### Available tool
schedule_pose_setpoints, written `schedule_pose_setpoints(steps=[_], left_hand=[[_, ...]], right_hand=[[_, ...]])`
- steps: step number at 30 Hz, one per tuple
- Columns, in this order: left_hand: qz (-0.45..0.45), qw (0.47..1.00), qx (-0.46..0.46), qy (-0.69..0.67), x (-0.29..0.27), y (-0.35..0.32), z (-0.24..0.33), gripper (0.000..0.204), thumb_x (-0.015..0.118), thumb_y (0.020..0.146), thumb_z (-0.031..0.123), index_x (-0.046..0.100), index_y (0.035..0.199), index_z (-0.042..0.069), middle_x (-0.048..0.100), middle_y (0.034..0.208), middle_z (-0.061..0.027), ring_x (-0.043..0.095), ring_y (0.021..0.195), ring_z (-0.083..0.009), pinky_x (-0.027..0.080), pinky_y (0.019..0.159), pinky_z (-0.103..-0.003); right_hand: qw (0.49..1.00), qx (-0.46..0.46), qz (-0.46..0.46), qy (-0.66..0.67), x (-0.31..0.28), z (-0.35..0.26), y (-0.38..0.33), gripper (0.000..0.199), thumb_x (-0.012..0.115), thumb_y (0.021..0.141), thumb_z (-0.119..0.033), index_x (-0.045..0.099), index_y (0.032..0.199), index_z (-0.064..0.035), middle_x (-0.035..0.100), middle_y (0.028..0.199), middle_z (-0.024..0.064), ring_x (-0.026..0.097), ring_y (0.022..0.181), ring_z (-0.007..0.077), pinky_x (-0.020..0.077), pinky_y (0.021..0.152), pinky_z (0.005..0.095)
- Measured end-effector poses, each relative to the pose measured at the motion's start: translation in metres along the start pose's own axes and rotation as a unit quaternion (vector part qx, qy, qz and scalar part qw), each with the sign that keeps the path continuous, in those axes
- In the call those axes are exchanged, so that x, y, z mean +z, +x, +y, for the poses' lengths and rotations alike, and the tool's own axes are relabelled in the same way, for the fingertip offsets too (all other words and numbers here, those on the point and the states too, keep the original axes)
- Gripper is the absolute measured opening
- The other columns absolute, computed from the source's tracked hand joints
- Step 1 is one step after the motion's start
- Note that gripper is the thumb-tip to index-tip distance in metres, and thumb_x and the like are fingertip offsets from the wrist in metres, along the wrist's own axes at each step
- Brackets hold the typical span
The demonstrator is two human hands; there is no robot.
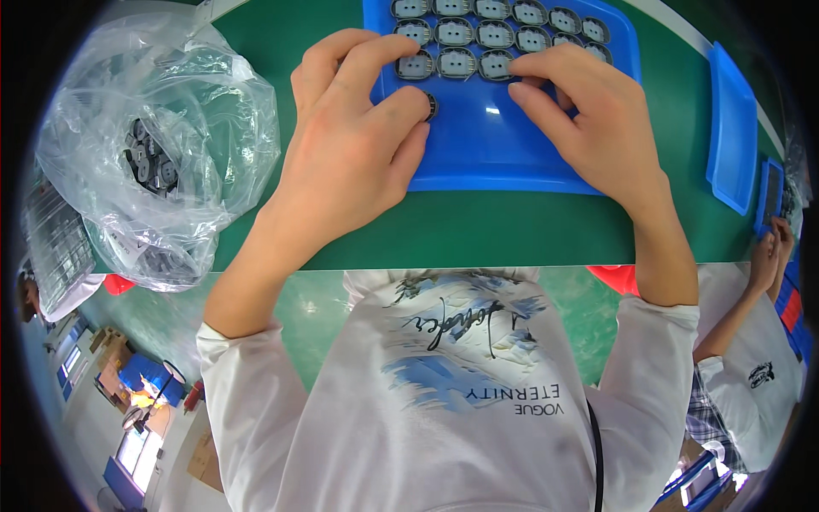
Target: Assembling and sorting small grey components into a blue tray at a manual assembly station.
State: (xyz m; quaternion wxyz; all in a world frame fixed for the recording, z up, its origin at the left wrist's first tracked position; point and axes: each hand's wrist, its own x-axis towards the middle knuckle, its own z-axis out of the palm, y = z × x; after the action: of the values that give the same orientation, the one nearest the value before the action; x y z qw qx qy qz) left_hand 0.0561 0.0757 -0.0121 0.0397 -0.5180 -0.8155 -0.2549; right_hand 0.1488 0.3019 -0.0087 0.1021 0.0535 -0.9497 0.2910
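While the left hand (345, 128) pinches one part (433, 106), the right (589, 111) — half-open — touches another part (496, 64).

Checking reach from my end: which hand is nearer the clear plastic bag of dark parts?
Left. The left hand is just right of the clear plastic bag, over the large blue tray's left side; the right hand is farther, over the tray's right side.

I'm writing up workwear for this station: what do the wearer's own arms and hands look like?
The left hand and right hand are ungloved, with no rings or watches showing. Both forearms are bare up to loose white sleeves, which show no print. A thin black cord runs down the shirt beside the right sleeve.
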Motion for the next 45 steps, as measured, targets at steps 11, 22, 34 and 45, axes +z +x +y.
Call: schedule_pose_setpoints(steps=[11, 22, 34, 45], left_hand=[[0.068, 0.997, -0.019, -0.023, 0.003, 0.0, -0.002, 0.021, 0.079, 0.067, 0.013, 0.065, 0.082, 0.007, 0.057, 0.121, -0.0125, 0.047, 0.117, -0.0371, 0.037, 0.098, -0.05], [0.269, 0.862, -0.405, 0.147, -0.219, -0.088, -0.159, 0.041, 0.063, 0.091, 0.021, 0.063, 0.125, -0.001, 0.071, 0.103, -0.0093, 0.063, 0.088, -0.0152, 0.048, 0.08, -0.03], [0.339, 0.806, -0.07, -0.481, -0.267, -0.071, -0.188, 0.021, 0.062, 0.095, 0.018, 0.055, 0.078, 0.007, 0.054, 0.069, 0.0057, 0.048, 0.065, -0.0039, 0.039, 0.063, -0.021], [0.294, 0.928, -0.194, -0.12, -0.321, -0.137, -0.154, 0.019, 0.064, 0.091, 0.018, 0.064, 0.099, 0.001, 0.068, 0.099, -0.0072, 0.06, 0.088, -0.0156, 0.046, 0.08, -0.029]], right_hand=[[0.998, 0.05, 0.009, 0.048, -0.019, -0.011, -0.002, 0.011, 0.067, 0.089, -0.003, 0.066, 0.099, 0.0009, 0.062, 0.087, 0.0052, 0.055, 0.07, 0.01, 0.0439, 0.063, 0.0215], [0.982, -0.068, -0.071, 0.162, -0.038, -0.05, 0.033, 0.014, 0.063, 0.086, 0.0, 0.066, 0.1, 0.0017, 0.065, 0.095, 0.0091, 0.059, 0.083, 0.0158, 0.0461, 0.076, 0.0239], [0.913, 0.012, -0.073, 0.402, 0.005, -0.192, 0.214, 0.041, 0.063, 0.093, -0.013, 0.053, 0.127, 0.0062, 0.061, 0.078, 0.0057, 0.058, 0.065, 0.0079, 0.0481, 0.058, 0.0254], [0.971, -0.039, -0.225, 0.073, 0.014, -0.142, 0.234, 0.05, 0.069, 0.084, -0.031, 0.061, 0.115, 0.0077, 0.068, 0.095, 0.0118, 0.064, 0.076, 0.0147, 0.0522, 0.067, 0.0289]])
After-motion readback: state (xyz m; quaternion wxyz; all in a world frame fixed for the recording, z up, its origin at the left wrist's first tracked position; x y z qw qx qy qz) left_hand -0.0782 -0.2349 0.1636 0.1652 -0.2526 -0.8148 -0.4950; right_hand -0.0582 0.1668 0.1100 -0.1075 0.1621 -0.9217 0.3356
